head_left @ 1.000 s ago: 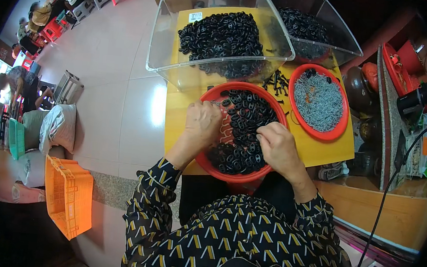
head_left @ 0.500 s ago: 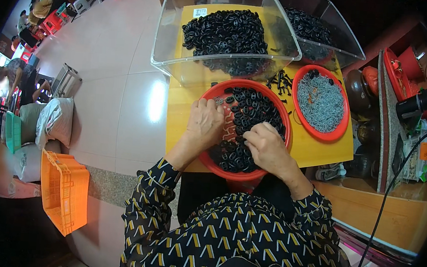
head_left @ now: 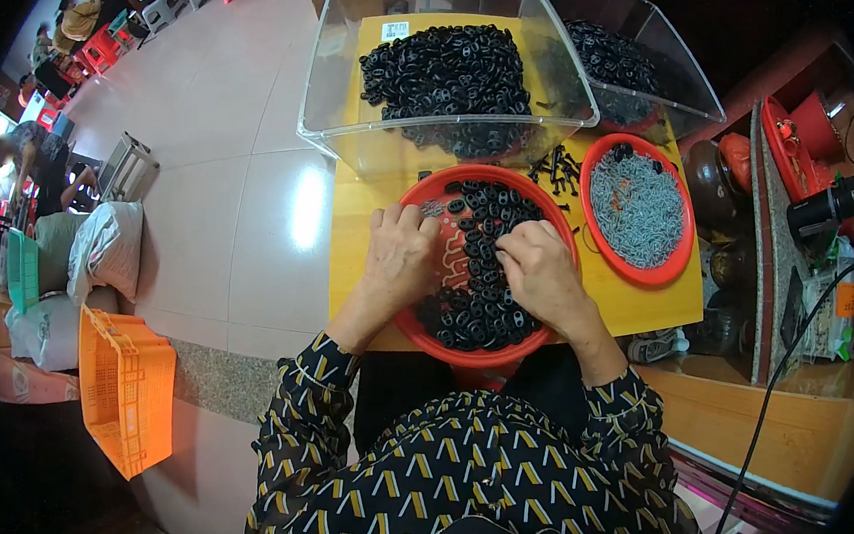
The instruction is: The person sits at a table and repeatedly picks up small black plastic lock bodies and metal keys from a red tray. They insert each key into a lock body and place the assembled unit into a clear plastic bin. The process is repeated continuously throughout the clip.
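The person's left hand, its fingers curled in, is over the left side of the red basin, while the right hand, thumb and fingers drawn close together, is over the right part of the black oval pieces lying in that basin; whether either grips a piece cannot be told. The basin sits at the near edge of a yellow tabletop, with a clear box of similar black pieces on its far side. To the right, a red tray holds silver screws.
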Action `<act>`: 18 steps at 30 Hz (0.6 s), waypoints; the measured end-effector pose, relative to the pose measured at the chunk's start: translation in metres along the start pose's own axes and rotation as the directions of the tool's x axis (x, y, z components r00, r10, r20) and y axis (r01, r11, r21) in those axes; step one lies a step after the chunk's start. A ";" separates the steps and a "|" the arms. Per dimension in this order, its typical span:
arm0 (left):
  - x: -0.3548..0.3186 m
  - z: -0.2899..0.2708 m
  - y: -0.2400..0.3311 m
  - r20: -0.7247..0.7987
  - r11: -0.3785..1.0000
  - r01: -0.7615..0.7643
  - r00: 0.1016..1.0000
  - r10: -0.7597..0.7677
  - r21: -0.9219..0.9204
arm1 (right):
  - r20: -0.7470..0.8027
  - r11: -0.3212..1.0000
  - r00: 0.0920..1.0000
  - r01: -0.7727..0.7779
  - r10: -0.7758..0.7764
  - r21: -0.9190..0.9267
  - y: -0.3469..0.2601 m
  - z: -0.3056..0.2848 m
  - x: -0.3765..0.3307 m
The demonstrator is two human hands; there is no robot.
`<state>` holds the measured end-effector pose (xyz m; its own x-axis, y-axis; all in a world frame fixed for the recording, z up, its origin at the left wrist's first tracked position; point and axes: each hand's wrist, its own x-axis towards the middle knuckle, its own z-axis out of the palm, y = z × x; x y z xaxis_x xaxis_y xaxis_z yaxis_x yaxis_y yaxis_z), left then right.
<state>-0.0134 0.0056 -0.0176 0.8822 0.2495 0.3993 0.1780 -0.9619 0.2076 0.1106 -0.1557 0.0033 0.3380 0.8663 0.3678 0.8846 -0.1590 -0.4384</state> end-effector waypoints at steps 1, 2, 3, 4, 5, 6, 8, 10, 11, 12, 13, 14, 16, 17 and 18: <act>0.000 0.002 -0.001 -0.018 1.000 0.010 1.000 -0.010 -0.015 | 0.013 1.000 1.000 0.013 -0.013 -0.024 -0.001 0.004 0.003; -0.001 0.003 -0.002 -0.036 0.999 0.020 0.999 -0.021 -0.031 | 0.003 0.998 1.000 0.004 -0.004 -0.060 -0.004 0.008 0.006; -0.001 0.002 -0.002 -0.056 0.999 0.021 0.998 -0.023 -0.044 | 0.052 0.995 0.999 0.018 -0.013 -0.095 -0.005 0.008 0.007; -0.002 0.001 -0.003 -0.075 0.998 0.021 0.997 -0.025 -0.058 | 0.102 0.991 0.995 0.034 -0.020 -0.130 -0.007 0.006 0.008; -0.002 0.001 -0.003 -0.094 0.997 0.021 0.995 -0.027 -0.071 | 0.151 0.985 0.988 0.051 -0.026 -0.164 -0.009 0.003 0.009; -0.003 0.002 -0.004 -0.120 0.997 0.011 0.993 -0.020 -0.072 | 0.141 0.991 0.989 0.054 -0.036 -0.121 -0.011 0.000 0.006; -0.004 0.007 -0.007 -0.170 0.997 -0.007 0.985 -0.005 -0.072 | 0.117 0.995 0.992 0.052 -0.043 -0.079 -0.007 -0.001 0.007; -0.004 0.011 -0.008 -0.206 0.992 -0.007 0.978 -0.020 -0.129 | 0.079 0.997 0.997 0.027 -0.021 -0.070 -0.005 -0.001 0.008; -0.003 0.012 -0.008 -0.223 0.988 -0.007 0.974 -0.028 -0.157 | 0.079 0.996 0.997 0.021 -0.014 -0.084 -0.004 0.001 0.009; -0.003 0.011 -0.008 -0.223 0.986 -0.002 0.974 -0.035 -0.164 | 0.075 0.995 0.997 0.020 -0.013 -0.093 -0.003 0.005 0.012; -0.002 0.008 -0.007 -0.222 0.985 0.003 0.974 -0.041 -0.171 | 0.071 0.994 0.997 0.020 -0.013 -0.103 -0.003 0.008 0.014; -0.002 0.006 -0.007 -0.222 0.984 0.008 0.974 -0.048 -0.179 | 0.085 0.993 0.996 0.014 -0.004 -0.116 -0.003 0.012 0.016; -0.002 0.006 -0.008 -0.236 0.980 -0.015 0.971 -0.033 -0.200 | 0.111 0.990 0.994 0.006 0.010 -0.140 -0.003 0.021 0.021; -0.002 0.006 -0.008 -0.242 0.977 -0.028 0.970 -0.025 -0.211 | 0.106 0.988 0.994 -0.015 0.032 -0.155 -0.005 0.022 0.023; -0.002 0.006 -0.009 -0.239 0.978 -0.029 0.971 -0.022 -0.207 | 0.100 0.985 0.993 -0.037 0.054 -0.168 -0.006 0.024 0.025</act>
<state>-0.0140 0.0128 -0.0259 0.7481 0.2902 0.5968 0.0585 -0.9247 0.3762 0.1061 -0.1222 -0.0048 0.3514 0.8996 0.2593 0.9131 -0.2681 -0.3072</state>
